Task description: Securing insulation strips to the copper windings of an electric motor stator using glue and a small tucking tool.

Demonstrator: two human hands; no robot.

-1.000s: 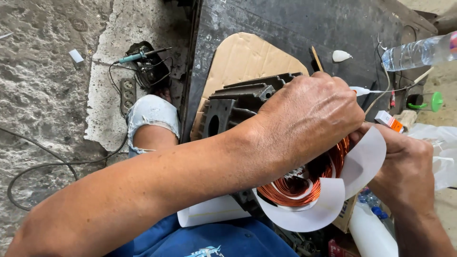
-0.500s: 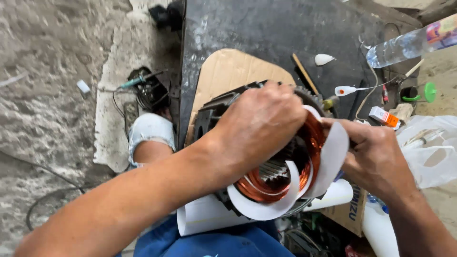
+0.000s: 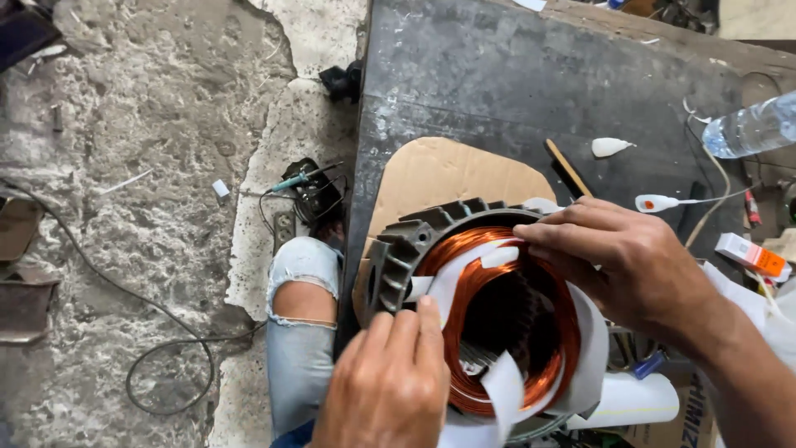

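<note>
The left hand (image 3: 385,386) lies loosely curled, fingertips pressing the near rim of a grey ribbed metal motor housing (image 3: 406,249) wound inside with copper-coloured wire coils (image 3: 464,286) and white paper strips (image 3: 506,386). The right hand (image 3: 626,265) spreads flat over the far rim, fingers touching paper and coil. The housing rests on brown cardboard (image 3: 439,174) on the dark tabletop (image 3: 514,75). A clear plastic bottle (image 3: 750,126) lies well apart.

Bright, even daylight falls from above. Shadows are soft. The copper winding (image 3: 531,274) glints, and the dark table (image 3: 514,75) shows dull glare. Focus is sharp, with slight wide-angle stretching at the edges.
</note>
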